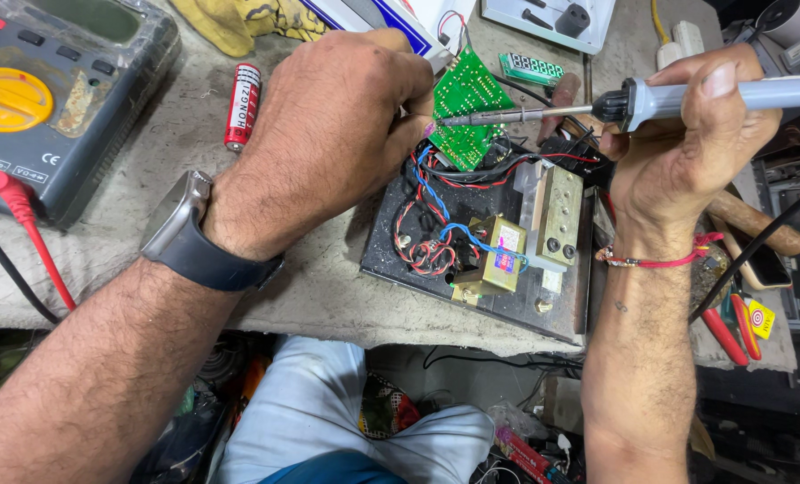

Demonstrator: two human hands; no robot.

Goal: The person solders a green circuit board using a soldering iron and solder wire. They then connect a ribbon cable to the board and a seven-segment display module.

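Note:
My left hand (328,134) holds a small green circuit board (468,99) tilted up over a black metal base plate (400,260). My right hand (687,143) grips a soldering iron (669,97) with a pale blue-grey handle; its metal tip points left and touches the board's left edge. On the plate sit a brass-coloured transformer (490,260), red, blue and black wires (427,242) and a metal heat-sink block (557,215). A watch with a dark strap is on my left wrist, a red thread on my right.
A grey multimeter (51,90) with a yellow dial and a red probe lead (33,233) lies at the left. A red cylindrical battery (241,105) rests beside my left hand. A green display module (531,68) sits behind the board. Red-handled tools (736,327) lie at the right.

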